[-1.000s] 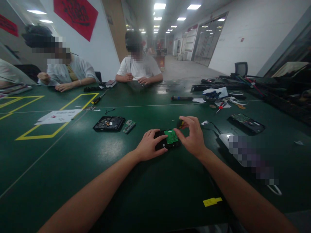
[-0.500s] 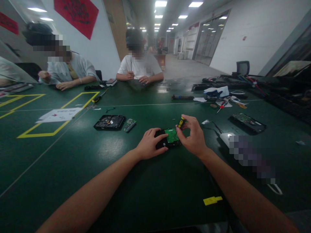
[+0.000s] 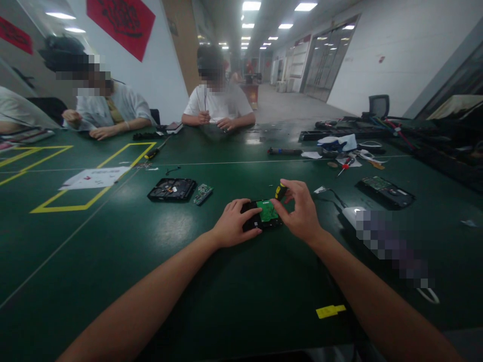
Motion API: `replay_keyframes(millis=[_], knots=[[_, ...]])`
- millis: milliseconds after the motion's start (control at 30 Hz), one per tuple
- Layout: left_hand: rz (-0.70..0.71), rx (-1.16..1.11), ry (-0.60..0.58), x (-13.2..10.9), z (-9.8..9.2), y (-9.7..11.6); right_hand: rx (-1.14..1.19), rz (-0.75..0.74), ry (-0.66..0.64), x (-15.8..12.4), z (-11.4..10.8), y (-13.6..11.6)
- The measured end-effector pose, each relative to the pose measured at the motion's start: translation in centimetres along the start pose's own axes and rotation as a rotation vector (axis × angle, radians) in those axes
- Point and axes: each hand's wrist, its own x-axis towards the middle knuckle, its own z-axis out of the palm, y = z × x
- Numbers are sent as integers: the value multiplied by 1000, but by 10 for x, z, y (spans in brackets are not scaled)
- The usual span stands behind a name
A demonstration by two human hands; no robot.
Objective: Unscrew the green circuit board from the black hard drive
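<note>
A black hard drive [image 3: 252, 222] with a green circuit board [image 3: 267, 210] lies on the table in front of me. My left hand [image 3: 237, 223] holds it down from the left, fingers across its top and thumb along the near edge. Between the fingertips of my right hand [image 3: 300, 208] is a yellow and black screwdriver [image 3: 280, 191], its handle tilted above the drive's right side. My fingers hide the screwdriver's tip, so I cannot tell whether it touches a screw.
Left of the drive lie an opened hard drive [image 3: 171, 190] and a loose circuit board [image 3: 203, 194]. Another hard drive [image 3: 385, 192] is at the right, near a white cabled device [image 3: 352, 216]. Another screwdriver [image 3: 155, 149] lies farther back. Two people [image 3: 219, 105] [image 3: 113, 108] sit opposite.
The screwdriver handle has tipped slightly left in my right hand, whose fingers have shifted around it. My left hand stays on the hard drive. The whole view has shifted a little.
</note>
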Motion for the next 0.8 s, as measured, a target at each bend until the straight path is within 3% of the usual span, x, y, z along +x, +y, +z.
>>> replay_keyframes(millis=[267,533,800], knots=[[6,9,-12,0,-2,1,-32,15,29,0,0,-1],[8,-6,-2,0,-2,2,28,11,-29,-3,1,1],[7,5,-4,0,0,0,25,15,33,-1,1,1]])
